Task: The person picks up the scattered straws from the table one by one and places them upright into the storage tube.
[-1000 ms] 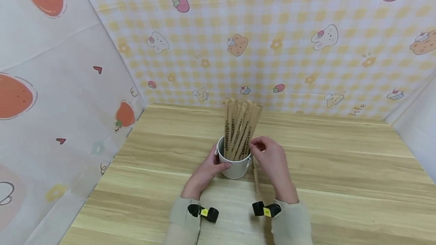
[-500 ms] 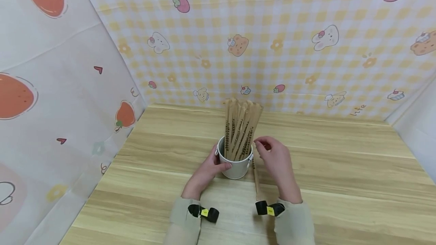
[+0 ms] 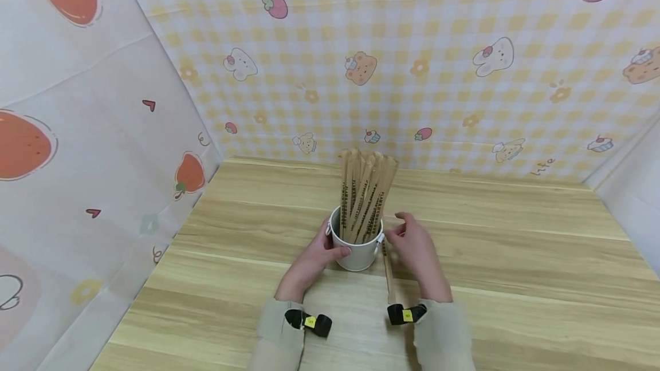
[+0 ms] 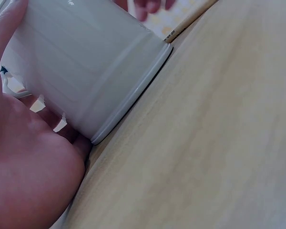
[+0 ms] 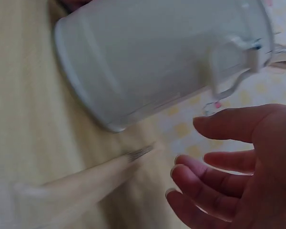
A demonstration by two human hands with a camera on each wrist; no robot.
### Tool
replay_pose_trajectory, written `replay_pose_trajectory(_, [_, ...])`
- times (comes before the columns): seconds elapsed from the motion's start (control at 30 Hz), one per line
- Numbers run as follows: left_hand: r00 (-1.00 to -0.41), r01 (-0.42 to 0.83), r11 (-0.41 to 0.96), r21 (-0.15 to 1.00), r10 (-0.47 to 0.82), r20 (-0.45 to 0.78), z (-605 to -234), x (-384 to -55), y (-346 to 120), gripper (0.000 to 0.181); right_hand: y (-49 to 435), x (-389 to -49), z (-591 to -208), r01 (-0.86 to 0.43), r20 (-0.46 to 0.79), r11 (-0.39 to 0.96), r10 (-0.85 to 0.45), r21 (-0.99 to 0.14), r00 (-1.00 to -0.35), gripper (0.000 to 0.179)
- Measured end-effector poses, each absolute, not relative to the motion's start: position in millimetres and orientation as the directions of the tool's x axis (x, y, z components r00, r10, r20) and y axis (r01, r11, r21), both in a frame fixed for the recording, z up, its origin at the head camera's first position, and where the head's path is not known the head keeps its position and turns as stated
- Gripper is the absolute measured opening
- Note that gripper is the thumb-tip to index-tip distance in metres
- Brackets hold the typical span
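Observation:
A small white bucket [image 3: 354, 257] stands upright on the table, packed with several brown paper-wrapped straws [image 3: 367, 199] bearing dark print. My left hand [image 3: 311, 259] grips its left side, thumb at the front and fingers curled behind, as the left wrist view also shows. To the right of the bucket, my right hand [image 3: 415, 249] is held with loosely bent fingers and a gap between thumb and fingers. In the right wrist view that hand [image 5: 262, 167] holds nothing. One wrapped straw [image 3: 388, 280] lies on the table beside the bucket, below the right hand; its far end is hidden.
The wood-grain table [image 3: 515, 256] extends on both sides. Behind it hangs a yellow checked cloth [image 3: 433, 96] with cartoon prints, and a white printed cloth [image 3: 113, 147] hangs at the left. A small side handle [image 5: 233, 71] sticks out from the bucket's right side.
My right hand has drawn away from the straws in the bucket, first rightward, then slightly down toward the straw on the table. The left hand and the bucket have stayed put.

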State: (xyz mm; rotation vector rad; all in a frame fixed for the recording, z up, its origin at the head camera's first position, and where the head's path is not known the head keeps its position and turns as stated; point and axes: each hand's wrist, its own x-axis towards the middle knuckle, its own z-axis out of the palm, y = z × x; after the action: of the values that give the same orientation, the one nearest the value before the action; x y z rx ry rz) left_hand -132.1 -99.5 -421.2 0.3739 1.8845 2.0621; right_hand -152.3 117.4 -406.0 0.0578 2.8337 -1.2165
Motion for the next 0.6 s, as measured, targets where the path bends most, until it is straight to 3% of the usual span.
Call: replay_pose_trajectory(0.6, [-0.917,-0.061,-0.072,0.996,0.397,-0.028,-422,-134,-99,0.087,111,-153,-425,0.041,-0.097,0.768,-0.028,-0.639,-0.995,0.057])
